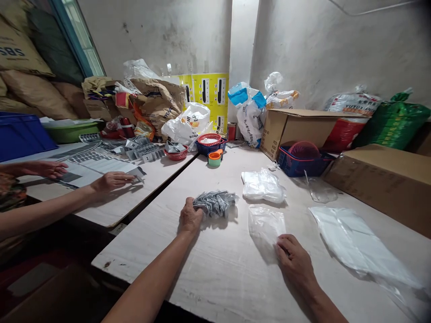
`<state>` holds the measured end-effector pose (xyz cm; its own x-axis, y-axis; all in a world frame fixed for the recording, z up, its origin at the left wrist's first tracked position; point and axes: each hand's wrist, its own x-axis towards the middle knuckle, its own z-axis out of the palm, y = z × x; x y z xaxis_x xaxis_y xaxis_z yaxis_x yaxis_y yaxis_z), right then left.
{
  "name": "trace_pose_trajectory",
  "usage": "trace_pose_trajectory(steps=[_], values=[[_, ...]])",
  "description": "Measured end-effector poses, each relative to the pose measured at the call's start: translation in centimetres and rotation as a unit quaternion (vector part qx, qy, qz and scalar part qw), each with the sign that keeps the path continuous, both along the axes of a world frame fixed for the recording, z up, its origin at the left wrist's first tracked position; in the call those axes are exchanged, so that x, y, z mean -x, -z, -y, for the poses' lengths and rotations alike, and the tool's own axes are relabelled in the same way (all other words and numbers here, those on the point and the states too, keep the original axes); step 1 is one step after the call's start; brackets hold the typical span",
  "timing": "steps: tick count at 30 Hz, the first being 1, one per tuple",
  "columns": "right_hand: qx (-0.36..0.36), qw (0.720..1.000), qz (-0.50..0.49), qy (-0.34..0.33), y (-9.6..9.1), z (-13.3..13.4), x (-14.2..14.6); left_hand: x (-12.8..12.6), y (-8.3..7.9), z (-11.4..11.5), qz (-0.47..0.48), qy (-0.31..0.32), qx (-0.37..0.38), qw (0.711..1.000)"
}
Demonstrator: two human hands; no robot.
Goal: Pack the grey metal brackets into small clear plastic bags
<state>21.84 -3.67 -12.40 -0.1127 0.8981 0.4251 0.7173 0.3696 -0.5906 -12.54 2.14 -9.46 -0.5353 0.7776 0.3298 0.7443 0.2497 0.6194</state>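
My left hand (191,217) is closed around the near end of a clear plastic bag of dark grey pieces (215,202), which lies on the pale table. Between the fingers of my right hand (294,255) is the edge of a clear plastic bag (266,226) that looks flat, with nothing visible inside. Just beyond it sits a stack of folded clear bags (263,186). Farther right, a pile of larger flat plastic bags (357,237) is spread on the table.
At the left table, a co-worker's hands (112,181) are over printed sheets (97,166) and grey folded pieces (141,150). An orange and green tape roll (214,158), a blue basket (303,165) and cardboard boxes (387,179) stand farther back. A gap (161,186) separates the tables.
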Motion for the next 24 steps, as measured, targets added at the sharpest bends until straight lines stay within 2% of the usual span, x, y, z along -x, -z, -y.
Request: trace_pose_trajectory(steps=[6,10,19,24], values=[[0.013,1.0,-0.001,0.003,-0.2,0.1,0.2,-0.7,-0.7,0.1,-0.036,0.011,0.019,0.999],[0.007,1.0,0.003,0.001,-0.2,0.0,0.2,-0.7,-0.8,-0.6,-0.016,0.004,0.02,1.0],[-0.003,1.0,-0.004,-0.002,-0.2,0.1,0.3,-0.4,0.0,-2.4,0.012,0.092,-0.029,0.995],[-0.006,1.0,-0.003,0.001,-0.3,0.2,0.4,1.1,0.2,-2.1,0.065,0.154,-0.05,0.985]])
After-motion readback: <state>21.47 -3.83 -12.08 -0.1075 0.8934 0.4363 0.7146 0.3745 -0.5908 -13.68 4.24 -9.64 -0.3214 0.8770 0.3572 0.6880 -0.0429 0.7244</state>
